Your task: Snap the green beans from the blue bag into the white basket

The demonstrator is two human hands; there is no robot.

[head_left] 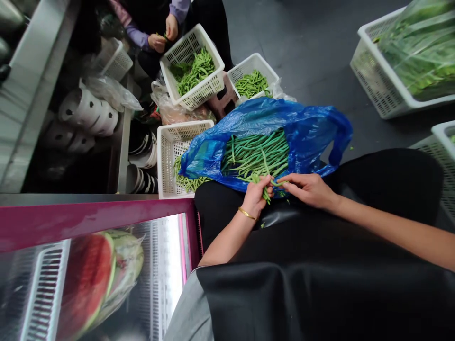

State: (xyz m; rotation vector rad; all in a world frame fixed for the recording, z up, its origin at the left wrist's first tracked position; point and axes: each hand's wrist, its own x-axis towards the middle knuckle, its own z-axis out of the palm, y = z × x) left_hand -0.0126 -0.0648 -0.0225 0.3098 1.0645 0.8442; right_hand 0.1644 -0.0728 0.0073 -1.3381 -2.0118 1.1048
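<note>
Several green beans point(265, 192) are bunched in my left hand point(257, 193), whose fingers are closed around them. My right hand point(308, 190) pinches the end of one bean between thumb and fingertips, close beside the left. Both hands are at the near edge of an open blue plastic bag point(313, 128) that rests by my lap. Inside the bag lie many long whole green beans point(258, 150). A white basket point(167, 166) left of the bag holds shorter bean pieces point(190, 182), partly covered by the bag.
Across from me, a co-worker's hands point(164, 35) work above a white basket point(209, 87) of beans. Another bean basket point(268, 66) stands behind the bag. Leafy greens fill a crate point(387, 102) at right. A glass-topped case with cut watermelon point(88, 279) borders my left side.
</note>
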